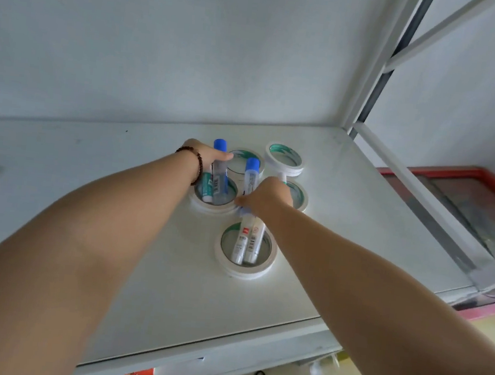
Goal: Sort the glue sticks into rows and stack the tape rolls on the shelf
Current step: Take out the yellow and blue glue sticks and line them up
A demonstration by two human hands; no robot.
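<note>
Tape rolls lie flat on the white shelf [140,267] before us, and we take the nearest tape roll [243,271] as our landmark. Two glue sticks [246,242] lean inside its ring, side by side, their bases down in the hole and their tops tilted away from us.

Beyond the nearest tape roll and to its left sits a second tape roll [207,206]. A blue-capped glue stick [219,172] stands tilted in it, with a green-labelled stick [208,187] just beside it on the left. Our left hand [205,155] reaches over this ring, fingers curled round the blue-capped stick and the thumb pointing right. A dark beaded bracelet [195,163] circles that wrist.

Directly behind the nearest tape roll, our right hand [266,197] is bent at the wrist, fingers pinched on another blue-capped glue stick [252,177] that stands nearly upright. It rises in front of a further tape roll [245,153], largely hidden by both hands.

Beyond and to the right of the nearest tape roll, a partly hidden tape roll [299,194] shows past our right hand, and farther back a stack of tape rolls [284,160] lies apart from the hands; we cannot tell how many.

Right of the nearest tape roll, the shelf's white metal frame [384,64] rises at the corner.
</note>
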